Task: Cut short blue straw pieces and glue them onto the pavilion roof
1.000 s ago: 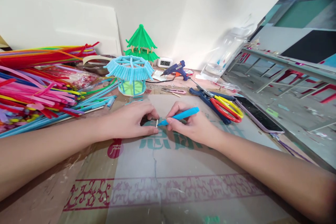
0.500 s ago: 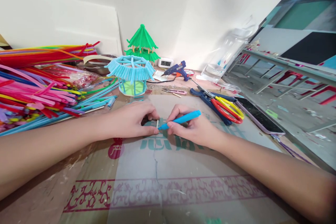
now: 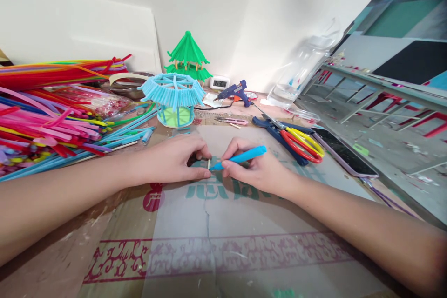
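Observation:
Between thumb and forefinger, my left hand [image 3: 185, 158] pinches a short thin pale stick [image 3: 209, 164], held just above or on the printed cardboard [image 3: 181, 216]. My right hand [image 3: 249, 163] grips a blue felt-tip pen [image 3: 244, 154], its tip pointing left and touching or nearly touching the stick's near end. Behind my hands stands a small round pavilion model [image 3: 174, 98] with blue pipe-cleaner roof slats and posts on a light green base. A green tiered roof model [image 3: 188, 56] rises behind it.
Bundles of coloured pipe cleaners [image 3: 45, 121] fill the left side. A blue glue gun [image 3: 235, 91] lies near a small digital clock [image 3: 220, 83]. Scissors [image 3: 300, 144], blue-handled pliers [image 3: 282, 142] and a phone [image 3: 344, 151] lie right. A plastic bottle [image 3: 296, 74] stands behind.
The pen tip has shifted slightly up along the stick. Both hands otherwise keep their places; the view has moved very slightly.

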A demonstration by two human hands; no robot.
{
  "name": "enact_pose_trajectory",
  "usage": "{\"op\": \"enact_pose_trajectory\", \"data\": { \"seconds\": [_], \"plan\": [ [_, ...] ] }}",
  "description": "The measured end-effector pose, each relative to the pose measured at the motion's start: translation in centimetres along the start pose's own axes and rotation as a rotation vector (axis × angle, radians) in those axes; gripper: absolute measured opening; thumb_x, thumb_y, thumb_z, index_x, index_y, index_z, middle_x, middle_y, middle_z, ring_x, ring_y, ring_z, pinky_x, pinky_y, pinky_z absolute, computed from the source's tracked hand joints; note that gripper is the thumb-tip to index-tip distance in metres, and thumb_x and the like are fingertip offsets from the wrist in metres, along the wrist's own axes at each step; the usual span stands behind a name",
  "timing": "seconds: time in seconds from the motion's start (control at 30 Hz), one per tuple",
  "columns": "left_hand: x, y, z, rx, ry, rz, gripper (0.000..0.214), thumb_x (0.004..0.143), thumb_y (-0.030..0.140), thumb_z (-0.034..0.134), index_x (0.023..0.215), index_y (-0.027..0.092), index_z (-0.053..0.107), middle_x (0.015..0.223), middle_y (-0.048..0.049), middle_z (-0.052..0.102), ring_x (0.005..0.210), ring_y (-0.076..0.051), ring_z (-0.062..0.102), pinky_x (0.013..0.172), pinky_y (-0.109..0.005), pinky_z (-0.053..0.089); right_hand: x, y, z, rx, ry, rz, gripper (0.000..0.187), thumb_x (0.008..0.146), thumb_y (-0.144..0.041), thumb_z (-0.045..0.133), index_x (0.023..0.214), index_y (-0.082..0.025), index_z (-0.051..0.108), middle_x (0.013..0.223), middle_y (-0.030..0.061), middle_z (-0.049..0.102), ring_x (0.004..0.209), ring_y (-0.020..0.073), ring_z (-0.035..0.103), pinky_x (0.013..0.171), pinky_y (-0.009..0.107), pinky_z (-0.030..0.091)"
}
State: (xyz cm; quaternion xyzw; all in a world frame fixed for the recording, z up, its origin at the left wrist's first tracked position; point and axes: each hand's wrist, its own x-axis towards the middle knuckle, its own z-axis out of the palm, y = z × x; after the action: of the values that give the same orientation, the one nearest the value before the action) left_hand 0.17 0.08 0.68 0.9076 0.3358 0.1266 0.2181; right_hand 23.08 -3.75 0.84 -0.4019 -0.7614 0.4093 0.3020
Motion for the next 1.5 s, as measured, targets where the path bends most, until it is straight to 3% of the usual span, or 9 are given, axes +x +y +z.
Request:
{"op": "enact_pose_trajectory", "data": {
  "seconds": [0.3, 0.5, 0.77, 0.97, 1.23, 1.5],
  "plan": [
    [-0.06, -0.08, 0.02, 0.021, 0.013, 0.029, 0.032, 0.084, 0.047, 0.066, 0.098, 0.019, 0.065, 0.085, -0.0014, 0.062, 0.075, -0.017, 0.054, 0.065, -0.029, 0.037, 0.52, 0.25, 0.0, 0.01, 0.097, -0.004, 0.016, 0.087, -0.032, 0.065, 0.083, -0.021, 0.055, 0.069, -0.001, 0.064, 0.064, 0.0141, 0.063, 0.057, 0.025, 0.048],
    [0.03, -0.07, 0.04, 0.011, 0.004, 0.017, 0.034, 0.084, 0.05, 0.066, 0.096, 0.018, 0.064, 0.083, -0.0016, 0.061, 0.073, -0.017, 0.054, 0.062, -0.028, 0.036, 0.17, 0.2, -0.17, 0.005, 0.015, -0.012, 0.016, 0.086, -0.032, 0.067, 0.084, -0.021, 0.056, 0.072, 0.0004, 0.067, 0.064, 0.0149, 0.064, 0.056, 0.026, 0.048],
    [-0.01, -0.04, -0.1, 0.023, 0.006, 0.041, 0.035, 0.086, 0.051, 0.063, 0.098, 0.019, 0.065, 0.085, -0.0025, 0.062, 0.074, -0.017, 0.054, 0.065, -0.028, 0.037, 0.7, 0.44, 0.0, 0.005, 0.109, -0.023, 0.014, 0.087, -0.031, 0.066, 0.083, -0.02, 0.057, 0.072, -0.0006, 0.064, 0.067, 0.0147, 0.064, 0.061, 0.027, 0.051],
    [0.1, -0.04, -0.06, 0.025, 0.0, 0.029, 0.035, 0.084, 0.051, 0.065, 0.097, 0.018, 0.065, 0.084, -0.0019, 0.061, 0.073, -0.017, 0.054, 0.063, -0.028, 0.036, 0.27, 0.1, -0.08, 0.025, 0.04, 0.005, 0.016, 0.086, -0.032, 0.066, 0.082, -0.021, 0.056, 0.07, -0.0002, 0.066, 0.064, 0.0152, 0.064, 0.056, 0.027, 0.049],
    [-0.01, -0.18, -0.01, 0.021, 0.012, 0.04, 0.037, 0.085, 0.053, 0.063, 0.097, 0.019, 0.065, 0.085, -0.0025, 0.062, 0.073, -0.017, 0.053, 0.064, -0.028, 0.038, 0.74, 0.58, 0.03, 0.016, 0.114, -0.04, 0.015, 0.087, -0.031, 0.066, 0.082, -0.021, 0.057, 0.073, -0.0012, 0.062, 0.066, 0.0138, 0.063, 0.06, 0.026, 0.05],
    [0.0, -0.05, -0.1, 0.041, 0.012, 0.034, 0.033, 0.082, 0.049, 0.066, 0.096, 0.019, 0.065, 0.083, -0.0014, 0.062, 0.073, -0.017, 0.055, 0.064, -0.028, 0.039, 0.38, 0.35, -0.14, 0.009, 0.036, -0.028, 0.016, 0.088, -0.035, 0.065, 0.085, -0.021, 0.057, 0.073, 0.0001, 0.066, 0.067, 0.0153, 0.065, 0.059, 0.027, 0.05]
  ]
}}
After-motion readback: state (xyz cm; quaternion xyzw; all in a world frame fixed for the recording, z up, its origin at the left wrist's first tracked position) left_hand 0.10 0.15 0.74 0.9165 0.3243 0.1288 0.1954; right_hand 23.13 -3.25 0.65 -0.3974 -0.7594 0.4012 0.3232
